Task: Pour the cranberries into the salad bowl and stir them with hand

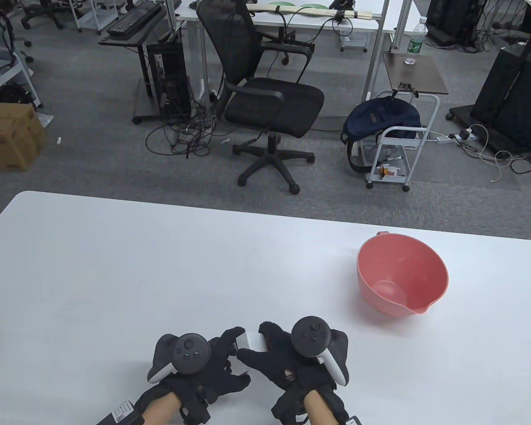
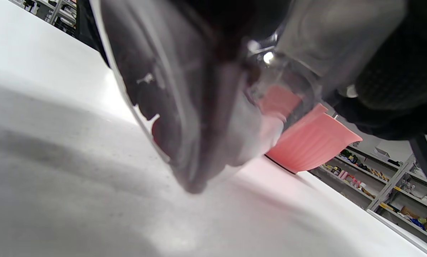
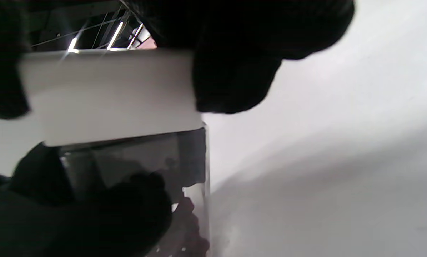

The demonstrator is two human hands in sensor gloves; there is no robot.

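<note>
A clear jar (image 2: 199,117) with a white lid (image 1: 249,341) stands near the table's front edge, with dark red cranberries (image 3: 190,228) inside it. My left hand (image 1: 217,361) grips the jar's body. My right hand (image 1: 265,349) has its fingers (image 3: 235,64) curled round the white lid (image 3: 106,96). Most of the jar is hidden under both hands in the table view. The pink salad bowl (image 1: 402,276) sits to the right, farther back, with a pour spout toward me and nothing visible inside; its pink wall (image 2: 313,142) also shows behind the jar.
The white table (image 1: 115,274) stretches wide to the left and behind the hands. Beyond its far edge stand a black office chair (image 1: 265,102), a small white cart (image 1: 396,146) and desks.
</note>
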